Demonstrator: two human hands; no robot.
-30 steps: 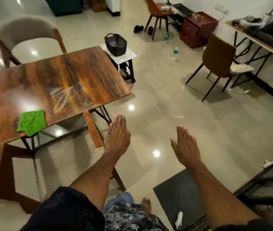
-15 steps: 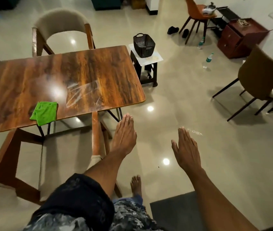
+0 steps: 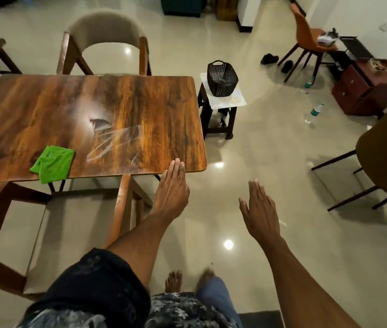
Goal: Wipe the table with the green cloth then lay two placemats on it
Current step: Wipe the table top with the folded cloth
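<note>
A: From the head camera, how were the hands held?

B: Both arms were stretched forward, palms down. The left hand (image 3: pixel 172 188) was flat, fingers straight and pressed together, its fingertips (image 3: pixel 178 163) reaching over the near right corner of the tabletop (image 3: pixel 140 110). Whether they touched the wood I could not tell. The right hand (image 3: pixel 257 207) was out over the bare floor (image 3: pixel 282 162), fingers straight too, thumb spread a little to the inside. Neither hand held anything.

A: And the green cloth?

B: The green cloth (image 3: pixel 53 164) lay crumpled near the tabletop's front edge, well to the left of the left hand, with one corner hanging just over that edge. Between it and the left hand, smeared streaks (image 3: pixel 114 140) showed on the wood.

A: What lay beyond the hands?

B: Ahead of the left hand, past the tabletop's right end, a dark woven basket (image 3: pixel 222 78) sat on a small stool (image 3: pixel 221 107). A padded chair (image 3: pixel 105 41) stood at the far side of the tabletop. To the right of the right hand was a brown chair (image 3: pixel 386 157), and farther ahead of that hand two plastic bottles (image 3: pixel 315 111) stood on the floor near a dark red cabinet (image 3: pixel 372 86). Below the forearms, the person's bare feet (image 3: pixel 173 280) were on the floor.
</note>
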